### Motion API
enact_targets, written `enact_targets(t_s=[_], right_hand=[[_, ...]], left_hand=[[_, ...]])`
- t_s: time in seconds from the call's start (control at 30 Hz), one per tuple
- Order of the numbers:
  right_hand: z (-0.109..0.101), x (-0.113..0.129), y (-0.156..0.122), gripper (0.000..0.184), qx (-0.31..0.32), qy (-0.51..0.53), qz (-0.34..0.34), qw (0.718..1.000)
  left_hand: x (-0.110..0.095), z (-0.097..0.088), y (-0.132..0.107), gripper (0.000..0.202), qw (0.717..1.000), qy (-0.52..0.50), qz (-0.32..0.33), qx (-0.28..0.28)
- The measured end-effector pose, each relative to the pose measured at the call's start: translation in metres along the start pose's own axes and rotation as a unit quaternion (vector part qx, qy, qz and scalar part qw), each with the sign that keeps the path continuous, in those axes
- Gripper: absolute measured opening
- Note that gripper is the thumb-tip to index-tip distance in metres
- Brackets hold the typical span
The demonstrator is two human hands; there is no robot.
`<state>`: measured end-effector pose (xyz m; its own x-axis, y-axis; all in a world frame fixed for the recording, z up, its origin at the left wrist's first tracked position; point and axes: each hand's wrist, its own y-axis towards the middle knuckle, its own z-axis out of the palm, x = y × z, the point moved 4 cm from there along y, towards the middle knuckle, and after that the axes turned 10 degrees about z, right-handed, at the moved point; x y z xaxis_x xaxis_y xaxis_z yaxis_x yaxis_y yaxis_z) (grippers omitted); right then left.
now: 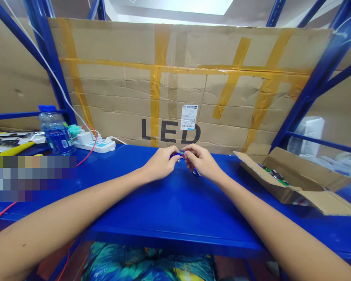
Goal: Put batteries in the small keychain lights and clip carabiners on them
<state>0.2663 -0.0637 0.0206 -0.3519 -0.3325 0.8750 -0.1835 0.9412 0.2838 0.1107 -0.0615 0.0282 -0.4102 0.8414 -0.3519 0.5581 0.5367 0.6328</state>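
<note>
Both hands meet over the far middle of the blue table (175, 207). Between their fingertips is a small blue and silvery metal piece (179, 155), mostly covered by the fingers, so its kind cannot be made out. My left hand (162, 162) pinches its left side between thumb and fingers. With bent fingers, my right hand (203, 162) grips the other side. Below the right fingers shows a small blue looped part with a shiny edge (196, 173); whether it joins the held piece is unclear.
An open cardboard box (292, 187) at the right contains several small green and dark pieces. Left stand a plastic bottle (57, 132) and a white power strip (98, 145) with a red cable. A large taped cardboard panel (117, 97) closes off the back between blue shelf posts.
</note>
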Motion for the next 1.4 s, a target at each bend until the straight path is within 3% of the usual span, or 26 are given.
enact_targets(t_s=[0.13,0.2,0.33,0.5,0.7,0.83,0.93,1.03,1.2,1.4], right_hand=[[-0.03,-0.006,0.004,0.017,-0.084,-0.207,-0.033,0.974],[-0.037,-0.013,0.006,0.023,-0.058,-0.294,-0.008,0.954],[-0.032,-0.028,0.004,0.025,0.028,-0.359,0.072,0.93],[-0.016,-0.035,0.002,0.018,0.028,-0.379,0.059,0.923],[0.008,-0.027,-0.005,0.017,0.089,-0.32,0.005,0.943],[0.018,-0.015,-0.007,0.008,0.127,-0.142,0.013,0.982],[0.018,-0.011,-0.008,0.01,0.145,-0.033,0.039,0.988],[0.014,-0.01,-0.009,0.018,0.118,0.026,0.061,0.991],[0.014,-0.01,-0.01,0.023,0.101,0.067,0.062,0.991],[0.013,-0.008,-0.01,0.024,0.053,-0.01,0.023,0.998]], left_hand=[[0.009,-0.005,0.001,0.021,1.0,0.006,-0.005,-0.006],[0.014,-0.005,0.0,0.023,1.0,0.02,-0.008,0.002],[0.02,-0.005,0.0,0.023,0.999,0.042,-0.016,0.015],[0.014,-0.003,-0.002,0.023,0.998,0.051,-0.015,0.025],[0.009,-0.001,-0.002,0.023,0.998,0.059,-0.004,0.032],[0.004,0.002,-0.002,0.022,0.996,0.038,0.051,0.065],[0.0,0.002,-0.002,0.019,0.993,0.029,0.08,0.082],[0.001,0.003,-0.001,0.016,0.993,0.04,0.076,0.087],[0.007,0.003,-0.002,0.016,0.992,0.075,0.06,0.077],[0.006,0.004,-0.004,0.017,0.996,0.062,0.045,0.054]])
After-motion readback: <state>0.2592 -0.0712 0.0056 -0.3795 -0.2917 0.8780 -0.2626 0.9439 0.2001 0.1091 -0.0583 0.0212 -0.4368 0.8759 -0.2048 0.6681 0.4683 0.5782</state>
